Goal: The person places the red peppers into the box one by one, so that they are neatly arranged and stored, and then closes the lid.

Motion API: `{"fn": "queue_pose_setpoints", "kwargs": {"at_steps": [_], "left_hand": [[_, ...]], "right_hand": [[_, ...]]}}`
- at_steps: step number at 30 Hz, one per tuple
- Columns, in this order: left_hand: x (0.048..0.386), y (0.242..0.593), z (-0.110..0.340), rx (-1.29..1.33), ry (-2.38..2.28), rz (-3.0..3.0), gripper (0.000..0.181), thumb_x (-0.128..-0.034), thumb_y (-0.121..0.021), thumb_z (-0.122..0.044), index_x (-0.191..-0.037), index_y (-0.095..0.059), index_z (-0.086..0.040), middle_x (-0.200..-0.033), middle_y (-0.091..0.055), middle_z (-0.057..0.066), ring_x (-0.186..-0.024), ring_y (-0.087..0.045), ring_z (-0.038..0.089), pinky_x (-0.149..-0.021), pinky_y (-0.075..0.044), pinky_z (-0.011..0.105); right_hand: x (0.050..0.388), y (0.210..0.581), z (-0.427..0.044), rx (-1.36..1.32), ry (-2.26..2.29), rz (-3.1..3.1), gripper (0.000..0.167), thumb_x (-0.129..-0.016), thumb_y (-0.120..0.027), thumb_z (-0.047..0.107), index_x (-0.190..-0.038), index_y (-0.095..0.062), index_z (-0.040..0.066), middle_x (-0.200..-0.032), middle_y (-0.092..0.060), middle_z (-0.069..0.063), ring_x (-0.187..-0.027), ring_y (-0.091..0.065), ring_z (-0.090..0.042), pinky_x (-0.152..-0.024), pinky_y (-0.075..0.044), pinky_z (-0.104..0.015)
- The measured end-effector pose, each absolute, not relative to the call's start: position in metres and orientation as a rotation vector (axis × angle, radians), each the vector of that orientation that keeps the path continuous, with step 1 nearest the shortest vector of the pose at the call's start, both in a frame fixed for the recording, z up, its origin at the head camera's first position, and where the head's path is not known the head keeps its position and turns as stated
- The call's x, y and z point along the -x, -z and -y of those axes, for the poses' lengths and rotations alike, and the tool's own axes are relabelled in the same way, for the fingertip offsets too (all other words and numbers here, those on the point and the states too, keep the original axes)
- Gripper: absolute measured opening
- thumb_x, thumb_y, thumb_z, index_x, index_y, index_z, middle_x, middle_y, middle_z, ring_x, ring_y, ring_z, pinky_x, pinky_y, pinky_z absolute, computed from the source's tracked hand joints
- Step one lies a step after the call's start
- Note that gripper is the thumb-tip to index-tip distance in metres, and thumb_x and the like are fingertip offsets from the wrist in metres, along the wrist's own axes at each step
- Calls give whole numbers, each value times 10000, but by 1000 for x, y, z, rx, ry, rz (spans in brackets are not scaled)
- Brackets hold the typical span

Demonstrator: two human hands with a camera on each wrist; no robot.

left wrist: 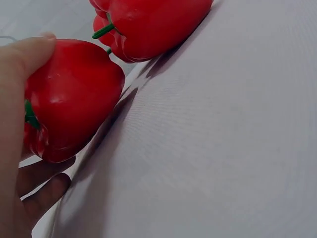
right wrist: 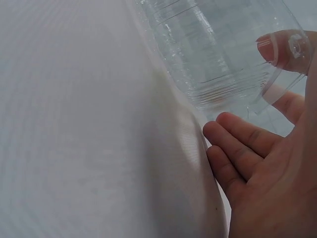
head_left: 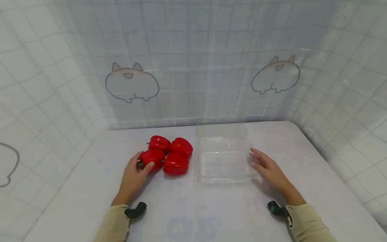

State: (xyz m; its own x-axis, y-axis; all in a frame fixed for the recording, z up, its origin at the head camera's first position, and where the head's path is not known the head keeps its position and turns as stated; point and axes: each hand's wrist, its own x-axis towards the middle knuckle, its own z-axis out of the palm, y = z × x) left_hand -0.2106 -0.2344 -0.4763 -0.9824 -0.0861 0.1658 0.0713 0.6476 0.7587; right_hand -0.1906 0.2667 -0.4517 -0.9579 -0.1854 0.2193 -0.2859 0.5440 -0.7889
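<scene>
In the head view my left hand (head_left: 133,179) grips the nearest-left red bell pepper (head_left: 152,158), thumb on its near side and fingers round the left. The left wrist view shows this pepper (left wrist: 74,99) under the thumb, its green stem facing the palm. Several more red bell peppers (head_left: 176,164) sit close against it on the right and behind. At the right edge of a clear plastic clamshell box (head_left: 222,164), my right hand (head_left: 270,173) rests with loosely bent fingers. Its thumb and index finger show through the box's clear rim (right wrist: 267,89) in the right wrist view.
A white table (head_left: 181,208) carries everything, with its rounded back edge near the wall. White grid-patterned sheeting (head_left: 193,67) with cartoon drawings encloses the back and sides. The box's raised lid (head_left: 222,130) stands at its far side. Dark wrist cameras (head_left: 136,210) stick out from both sleeves.
</scene>
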Motion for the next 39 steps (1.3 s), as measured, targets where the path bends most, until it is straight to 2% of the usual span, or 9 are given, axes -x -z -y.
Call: {"fn": "queue_pose_setpoints", "kwargs": {"at_steps": [9, 16, 19, 21, 23, 26, 29, 39], "left_hand": [[208, 481, 237, -55, 1314, 2555, 718, -993, -589, -438, -1561, -284, -120, -1506, -406, 147, -1296, -434, 339, -1039, -440, 540], [213, 481, 226, -25, 1390, 2482, 711, -986, -610, -419, -1560, -294, -142, -1495, -425, 123, -1284, -450, 313, -1024, -459, 518], [212, 484, 219, -34, 1409, 2464, 705, -981, -624, -398, -1559, -304, -152, -1484, -441, 114, -1256, -474, 298, -996, -483, 492], [210, 485, 218, -34, 1397, 2441, 694, -983, -625, -383, -1560, -312, -158, -1479, -452, 107, -1239, -488, 288, -978, -494, 460], [209, 484, 219, -21, 1367, 2410, 689, -981, -630, -382, -1560, -321, -171, -1472, -463, 95, -1227, -496, 274, -956, -501, 380], [208, 480, 223, 13, 1339, 2354, 671, -983, -630, -377, -1554, -337, -179, -1465, -472, 79, -1227, -497, 251, -919, -472, 223], [204, 477, 227, 7, 1363, 2322, 652, -992, -616, -372, -1549, -340, -173, -1462, -472, 72, -1239, -489, 244, -895, -438, 130], [207, 466, 226, -21, 1555, 2217, 628, -997, -593, -437, -1527, -379, -179, -1450, -476, 18, -1275, -469, 211, -900, -489, 168]], "right_hand": [[190, 452, -267, -388, -1376, 2688, 566, -1029, -584, 213, -1539, -373, 88, -1435, -536, -180, -1351, -473, -349, -1090, -346, -567], [191, 448, -281, -374, -1327, 2724, 571, -1039, -565, 252, -1554, -352, 125, -1449, -527, -162, -1363, -456, -352, -1094, -343, -564], [189, 448, -289, -392, -1303, 2721, 565, -1039, -566, 255, -1549, -362, 125, -1441, -537, -161, -1355, -464, -352, -1104, -383, -317], [189, 450, -291, -420, -1305, 2704, 558, -1038, -569, 248, -1544, -371, 122, -1432, -545, -160, -1345, -474, -353, -1045, -361, -155], [190, 451, -291, -446, -1306, 2687, 555, -1037, -571, 243, -1540, -377, 108, -1421, -554, -165, -1332, -485, -361, -957, -303, -43], [192, 452, -288, -461, -1316, 2671, 555, -1036, -574, 239, -1536, -381, 97, -1412, -560, -171, -1319, -495, -370, -952, -310, -45], [195, 452, -283, -457, -1335, 2670, 556, -1035, -575, 245, -1538, -381, 110, -1414, -560, -162, -1320, -498, -354, -956, -316, -53], [193, 459, -273, -428, -1410, 2657, 559, -1027, -590, 227, -1527, -390, 76, -1413, -560, -176, -1337, -489, -355, -965, -304, -46]]}}
